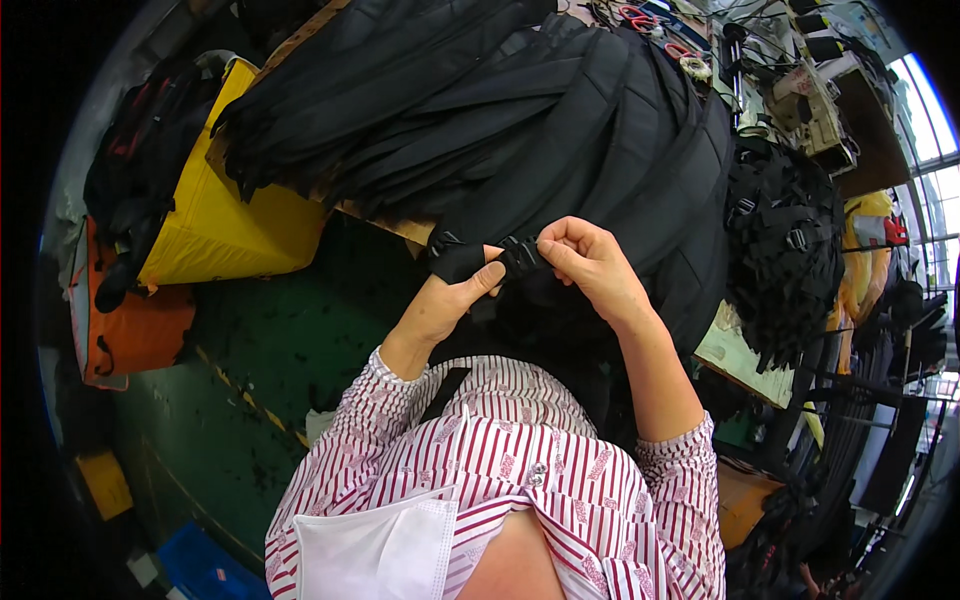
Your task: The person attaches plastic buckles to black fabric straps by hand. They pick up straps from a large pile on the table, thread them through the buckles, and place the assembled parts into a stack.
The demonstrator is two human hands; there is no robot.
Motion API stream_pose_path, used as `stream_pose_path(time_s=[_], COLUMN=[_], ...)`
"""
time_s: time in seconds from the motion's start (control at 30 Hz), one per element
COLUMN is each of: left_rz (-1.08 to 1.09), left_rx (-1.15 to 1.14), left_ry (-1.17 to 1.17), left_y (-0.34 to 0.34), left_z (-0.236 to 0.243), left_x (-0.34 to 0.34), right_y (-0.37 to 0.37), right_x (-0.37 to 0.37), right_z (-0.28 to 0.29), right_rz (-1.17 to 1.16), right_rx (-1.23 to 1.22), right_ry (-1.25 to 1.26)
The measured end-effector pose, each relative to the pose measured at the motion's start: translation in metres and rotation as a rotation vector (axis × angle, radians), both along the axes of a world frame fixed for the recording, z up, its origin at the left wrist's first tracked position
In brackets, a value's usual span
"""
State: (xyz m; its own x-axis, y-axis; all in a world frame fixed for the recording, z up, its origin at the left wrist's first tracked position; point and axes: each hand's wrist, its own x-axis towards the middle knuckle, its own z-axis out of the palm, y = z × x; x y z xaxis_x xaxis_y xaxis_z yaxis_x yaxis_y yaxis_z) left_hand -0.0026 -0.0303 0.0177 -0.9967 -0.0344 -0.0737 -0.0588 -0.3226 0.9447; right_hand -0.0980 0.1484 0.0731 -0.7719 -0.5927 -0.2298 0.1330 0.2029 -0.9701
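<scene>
In front of my body, my left hand is closed on a black padded strap, its thumb pressed on the near side. A black plastic buckle sits on the strap between my two hands. My right hand pinches the right end of the buckle, or webbing at it, between thumb and fingertips; exactly what lies in the pinch is hidden. Just beyond my hands, a large heap of black padded straps covers the wooden table. Another black buckle lies by my left fingers.
A pile of black webbing with buckles stands to the right. At the far right are red-handled scissors and a sewing machine. A yellow bag and an orange container stand left, above the green floor.
</scene>
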Motion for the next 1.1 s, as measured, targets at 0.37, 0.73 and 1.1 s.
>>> stream_pose_path(time_s=[0.37, 0.73, 1.1], left_rz=[-0.13, -0.142, -0.054], left_rx=[0.087, 0.143, 0.053], left_ry=[-0.012, -0.005, -0.098], left_y=[0.002, 0.006, 0.013], left_z=[0.003, 0.001, -0.021], left_x=[-0.001, 0.001, -0.002], right_y=[0.009, 0.006, -0.003], right_x=[-0.009, 0.0, 0.021], right_z=[0.004, 0.002, 0.001], right_rz=[0.203, 0.187, -0.006], right_rx=[-0.092, -0.12, -0.055], right_ry=[-0.134, -0.109, 0.279])
